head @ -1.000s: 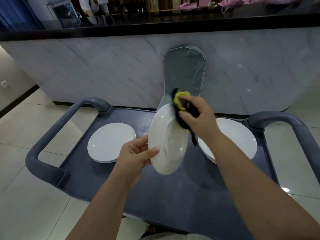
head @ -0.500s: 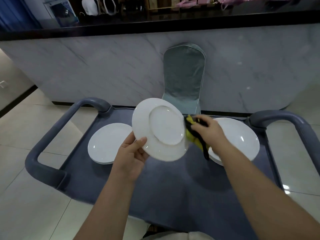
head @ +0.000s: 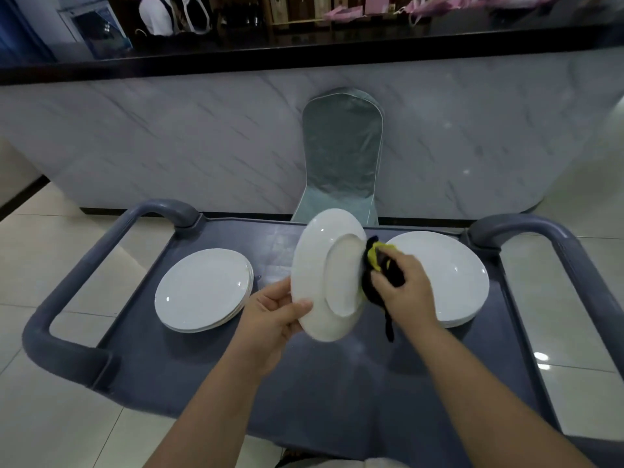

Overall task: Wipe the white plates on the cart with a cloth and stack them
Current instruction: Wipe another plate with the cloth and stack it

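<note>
My left hand (head: 275,317) grips the lower left rim of a white plate (head: 324,278), held tilted on edge above the cart with its underside facing me. My right hand (head: 403,290) holds a yellow and black cloth (head: 378,265) bunched against the plate's right edge. A stack of white plates (head: 202,290) lies on the left of the grey cart top (head: 209,376). Another stack of white plates (head: 452,275) lies on the right, partly hidden behind my right hand.
The cart has thick grey handles on the left (head: 67,288) and right (head: 553,244). A covered chair (head: 341,153) stands behind the cart against a marble counter front (head: 169,143). Tiled floor surrounds the cart.
The plate has turned more on edge and shifted right. My right hand with the cloth moved from the plate's face down to its right edge.
</note>
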Tool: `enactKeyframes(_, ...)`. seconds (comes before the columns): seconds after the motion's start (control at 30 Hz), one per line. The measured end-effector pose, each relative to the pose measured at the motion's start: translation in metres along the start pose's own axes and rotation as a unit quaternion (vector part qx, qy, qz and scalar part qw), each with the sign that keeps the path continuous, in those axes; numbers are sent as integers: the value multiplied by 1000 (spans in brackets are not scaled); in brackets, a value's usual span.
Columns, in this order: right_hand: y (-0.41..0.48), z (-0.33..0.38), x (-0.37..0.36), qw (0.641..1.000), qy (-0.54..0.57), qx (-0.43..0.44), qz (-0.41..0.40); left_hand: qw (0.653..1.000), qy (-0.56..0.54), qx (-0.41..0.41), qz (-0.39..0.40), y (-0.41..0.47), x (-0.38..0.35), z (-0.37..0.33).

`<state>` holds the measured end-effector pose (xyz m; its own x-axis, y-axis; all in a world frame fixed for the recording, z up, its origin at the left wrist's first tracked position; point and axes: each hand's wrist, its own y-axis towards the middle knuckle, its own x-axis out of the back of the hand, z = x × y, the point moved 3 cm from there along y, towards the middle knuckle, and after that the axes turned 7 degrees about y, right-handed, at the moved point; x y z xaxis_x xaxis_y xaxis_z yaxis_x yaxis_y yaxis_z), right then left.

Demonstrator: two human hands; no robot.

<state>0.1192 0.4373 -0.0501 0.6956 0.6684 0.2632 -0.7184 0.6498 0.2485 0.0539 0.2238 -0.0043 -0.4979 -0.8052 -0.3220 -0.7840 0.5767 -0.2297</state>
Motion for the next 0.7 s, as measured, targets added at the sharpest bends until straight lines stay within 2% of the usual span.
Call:
enactKeyframes(0.1, 23, 56, -6, 997, 23, 78, -12, 999, 33, -28, 20, 0, -2, -6)
enactKeyframes(0.2, -9, 94, -34, 969, 22, 235, 71, 999, -14, -40, 13, 9, -1, -20)
enactKeyframes(0.27, -38, 77, -37, 949, -21, 296, 111, 998, -27, -52, 33, 12, 4, -28)
enactKeyframes(0.33, -45, 40, -20, 963, -37, 243, 108, 997, -8, -50, 61, 12, 8, -31)
enactKeyframes(0.4, -29, 15, 5, 990, -35, 136, 32, 996, 25, -37, 79, 10, 5, -25)
enactKeyframes(0.47, -5, 15, 24, 996, -16, 71, -58, 994, 44, -18, 99, 9, -9, -16)
enactKeyframes(0.53, 7, 42, 25, 993, -8, 95, -69, 993, 43, -15, 111, 13, -23, -10)
enactKeyframes(0.63, -13, 72, 6, 981, -36, 186, 31, 992, 34, -15, 120, 27, -30, -18)
enactKeyframes(0.7, -39, 60, 4, 971, -66, 222, 52, 988, 42, -5, 151, 36, -30, -25)
